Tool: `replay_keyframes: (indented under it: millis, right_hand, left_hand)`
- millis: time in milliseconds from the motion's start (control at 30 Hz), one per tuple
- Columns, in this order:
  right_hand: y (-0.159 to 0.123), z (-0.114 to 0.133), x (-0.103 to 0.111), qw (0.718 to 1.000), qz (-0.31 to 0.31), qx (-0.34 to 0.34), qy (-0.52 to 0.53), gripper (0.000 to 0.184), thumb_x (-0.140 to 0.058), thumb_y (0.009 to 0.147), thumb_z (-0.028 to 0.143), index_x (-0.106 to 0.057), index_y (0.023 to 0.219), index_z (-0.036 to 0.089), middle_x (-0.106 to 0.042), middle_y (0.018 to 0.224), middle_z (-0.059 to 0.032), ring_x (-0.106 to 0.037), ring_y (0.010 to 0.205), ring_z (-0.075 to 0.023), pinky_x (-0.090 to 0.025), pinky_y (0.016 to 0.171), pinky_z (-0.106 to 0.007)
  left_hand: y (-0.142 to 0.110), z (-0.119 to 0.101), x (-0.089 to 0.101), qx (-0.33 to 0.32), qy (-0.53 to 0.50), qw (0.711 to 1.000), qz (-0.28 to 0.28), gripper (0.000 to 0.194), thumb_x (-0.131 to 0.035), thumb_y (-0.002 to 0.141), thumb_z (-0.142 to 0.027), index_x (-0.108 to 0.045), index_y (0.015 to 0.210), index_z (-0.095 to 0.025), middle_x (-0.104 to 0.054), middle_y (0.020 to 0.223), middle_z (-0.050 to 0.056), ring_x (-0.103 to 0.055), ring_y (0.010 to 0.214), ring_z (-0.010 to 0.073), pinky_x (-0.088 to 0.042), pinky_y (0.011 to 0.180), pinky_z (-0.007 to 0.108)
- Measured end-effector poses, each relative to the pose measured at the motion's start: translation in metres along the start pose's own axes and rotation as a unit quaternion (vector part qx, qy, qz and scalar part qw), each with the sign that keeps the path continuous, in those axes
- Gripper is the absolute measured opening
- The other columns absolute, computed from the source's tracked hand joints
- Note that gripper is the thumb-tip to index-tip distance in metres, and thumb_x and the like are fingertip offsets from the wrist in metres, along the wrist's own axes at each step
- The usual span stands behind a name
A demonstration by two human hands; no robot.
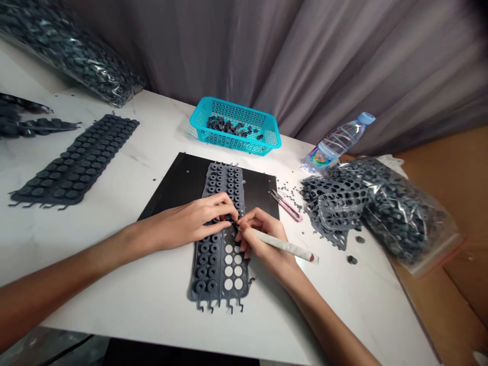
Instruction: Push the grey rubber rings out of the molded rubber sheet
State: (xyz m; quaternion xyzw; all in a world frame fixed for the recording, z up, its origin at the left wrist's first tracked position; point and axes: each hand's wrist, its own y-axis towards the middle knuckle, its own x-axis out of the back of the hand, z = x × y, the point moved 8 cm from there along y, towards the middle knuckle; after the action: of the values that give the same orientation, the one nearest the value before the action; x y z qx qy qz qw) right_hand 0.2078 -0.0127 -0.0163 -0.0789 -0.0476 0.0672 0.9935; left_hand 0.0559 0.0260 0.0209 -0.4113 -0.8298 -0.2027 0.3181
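Observation:
A grey rubber sheet of moulded round parts lies lengthwise on a black mat in front of me. Several holes at its near right side stand empty. My left hand rests on the sheet's middle, fingers curled and pressing down on it. My right hand grips a white tape-wrapped tool like a pen, its tip on the sheet beside my left fingertips.
A teal basket with loose grey parts stands behind the mat. A pink cutter, a water bottle, emptied sheets and a bag of parts lie right. More full sheets lie left; a bag far left.

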Motion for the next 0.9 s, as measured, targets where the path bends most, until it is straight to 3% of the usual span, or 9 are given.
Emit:
replay_keyframes:
  millis: [700,900]
  right_hand:
    - [0.001,0.001,-0.001,0.998,0.008,0.022,-0.055,0.002,-0.061,0.093,0.02,-0.061,0.092,0.021,-0.066,0.073,0.0027,-0.062,0.056,-0.0128,-0.048,0.047,-0.02]
    - [-0.001,0.012,-0.003,0.991,-0.004,0.045,-0.129,0.007,-0.059,0.092,0.018,-0.06,0.085,0.021,-0.062,0.069,0.0037,-0.057,0.055,-0.0112,-0.04,0.047,-0.019]
  left_hand:
    - [0.005,-0.003,-0.005,-0.02,0.057,0.998,0.027,0.019,-0.049,0.112,-0.026,-0.065,0.121,-0.021,-0.062,0.119,0.004,-0.068,0.101,0.0177,-0.049,0.092,0.029]
    - [0.004,-0.008,-0.006,-0.08,0.051,0.995,0.016,0.022,-0.041,0.113,-0.017,-0.062,0.119,-0.02,-0.066,0.12,0.005,-0.064,0.116,0.0203,-0.045,0.104,0.032]
